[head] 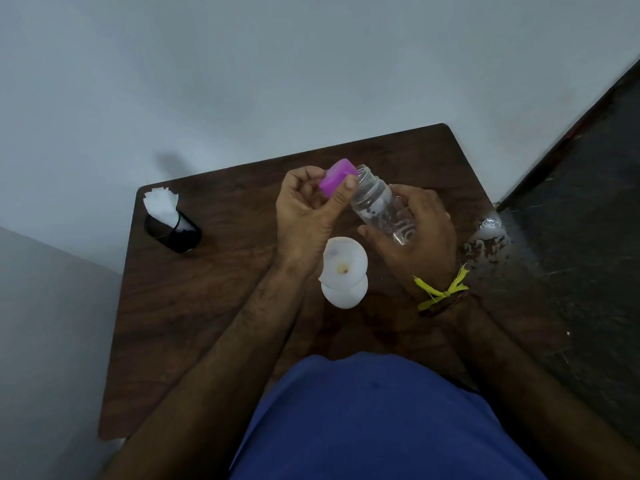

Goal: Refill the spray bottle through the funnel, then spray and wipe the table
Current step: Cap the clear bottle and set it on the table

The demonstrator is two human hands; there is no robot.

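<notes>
Right hand (420, 230): fingers and thumb curled round the body of a clear plastic bottle (381, 206), held tilted above the table (214, 271), open threaded mouth pointing up and to the left. Bottle contents cannot be judged; some droplets show inside the wall.

Left hand (304, 209): thumb and curled fingers pinch a purple cap (337, 176), held just beside the bottle mouth and off the threads.

Directly below both hands, on the table between the wrists, stands a white funnel (344, 263) seated in the top of a white spray bottle (344, 294); only the bottle's rounded shoulder shows under the funnel rim. It is close to the left wrist, apart from it.

A yellow thread band (440, 289) is tied round the right wrist.

To the right of the right hand, at the table's right edge, lies a clear wet object (490, 230); its form is too blurred to identify.

Well to the left of the left hand, near the far left corner, a black mesh holder (173, 232) with white tissues (161, 202) leans in view.

Bare wood surface lies between that holder and the left forearm, and along the near left side. The far edge runs close to the wall behind the hands.
</notes>
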